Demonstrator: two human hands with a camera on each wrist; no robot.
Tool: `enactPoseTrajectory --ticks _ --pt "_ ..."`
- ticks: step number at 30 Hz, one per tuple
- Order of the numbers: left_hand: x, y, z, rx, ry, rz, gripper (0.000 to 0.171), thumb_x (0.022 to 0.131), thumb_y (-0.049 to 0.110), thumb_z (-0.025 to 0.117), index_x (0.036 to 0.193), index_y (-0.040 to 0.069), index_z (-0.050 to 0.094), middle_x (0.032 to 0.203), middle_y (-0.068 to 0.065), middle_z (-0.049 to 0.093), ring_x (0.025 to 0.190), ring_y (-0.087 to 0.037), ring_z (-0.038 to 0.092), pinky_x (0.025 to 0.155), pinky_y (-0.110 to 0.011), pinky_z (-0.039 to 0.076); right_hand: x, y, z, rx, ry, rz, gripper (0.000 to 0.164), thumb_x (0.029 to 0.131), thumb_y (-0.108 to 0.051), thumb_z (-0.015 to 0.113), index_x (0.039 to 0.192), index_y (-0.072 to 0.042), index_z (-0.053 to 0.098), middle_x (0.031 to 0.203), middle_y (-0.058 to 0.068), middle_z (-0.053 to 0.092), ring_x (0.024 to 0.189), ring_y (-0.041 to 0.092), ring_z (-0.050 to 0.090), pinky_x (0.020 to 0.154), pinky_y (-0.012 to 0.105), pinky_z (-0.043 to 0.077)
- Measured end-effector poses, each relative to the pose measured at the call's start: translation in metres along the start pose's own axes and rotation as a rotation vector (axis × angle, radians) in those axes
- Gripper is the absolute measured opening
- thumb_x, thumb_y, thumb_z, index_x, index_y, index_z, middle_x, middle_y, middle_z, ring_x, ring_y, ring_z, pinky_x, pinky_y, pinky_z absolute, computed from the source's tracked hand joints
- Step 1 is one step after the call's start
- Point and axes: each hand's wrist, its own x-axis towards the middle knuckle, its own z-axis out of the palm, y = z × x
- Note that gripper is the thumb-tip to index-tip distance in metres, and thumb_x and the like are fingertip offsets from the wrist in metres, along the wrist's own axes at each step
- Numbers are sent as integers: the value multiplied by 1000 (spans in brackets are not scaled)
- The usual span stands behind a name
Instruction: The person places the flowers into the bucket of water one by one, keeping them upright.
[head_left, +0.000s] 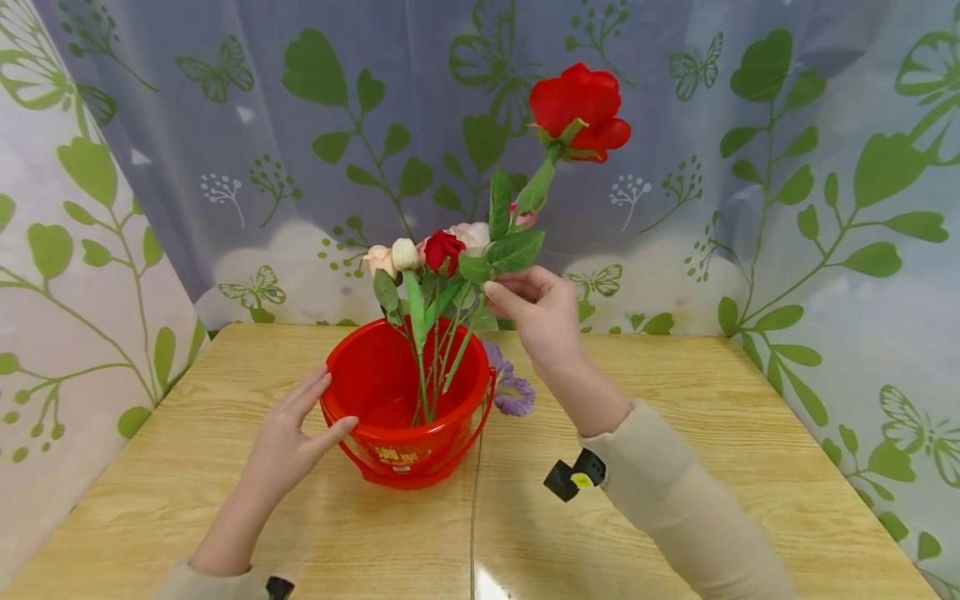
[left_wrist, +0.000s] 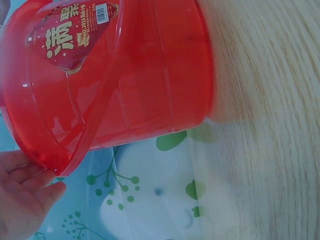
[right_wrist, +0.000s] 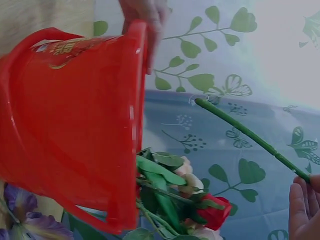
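Observation:
My right hand (head_left: pixel 543 312) pinches the green stem (right_wrist: pixel 245 134) of a large artificial red rose (head_left: pixel 581 112). Its bloom is high on the right, and the stem slants down to a free lower end over the bucket's mouth. My left hand (head_left: pixel 288 437) rests at the left rim of a red plastic bucket (head_left: pixel 408 454), fingers fairly straight along the rim and thumb at the near side. Inside the bucket stand several artificial flowers, among them a smaller red rose (head_left: pixel 442 250), a white bud (head_left: pixel 405 254) and a peach flower (head_left: pixel 380 260).
A purple flower (head_left: pixel 513 393) lies on the wooden table (head_left: pixel 645 433) just right of the bucket. The bucket's handle (head_left: pixel 480 433) hangs down against its near side. A curtain with leaf and butterfly patterns (head_left: pixel 315 183) closes in the back and sides.

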Motion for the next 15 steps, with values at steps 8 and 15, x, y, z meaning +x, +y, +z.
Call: enactPoseTrajectory --ticks 8,15 --pt "1 0 1 6 12 16 63 75 28 70 123 -8 47 130 -19 42 118 -38 37 89 -55 35 1 26 13 -144 -32 -47 12 80 1 62 89 8 60 83 17 63 74 23 62 68 29 52" --pt "0 1 0 -5 13 13 64 75 27 71 122 -8 48 130 -19 42 118 -38 38 88 -55 36 -1 47 20 -291 -48 -49 12 79 -3 64 87 5 63 83 15 65 76 22 62 66 28 50"
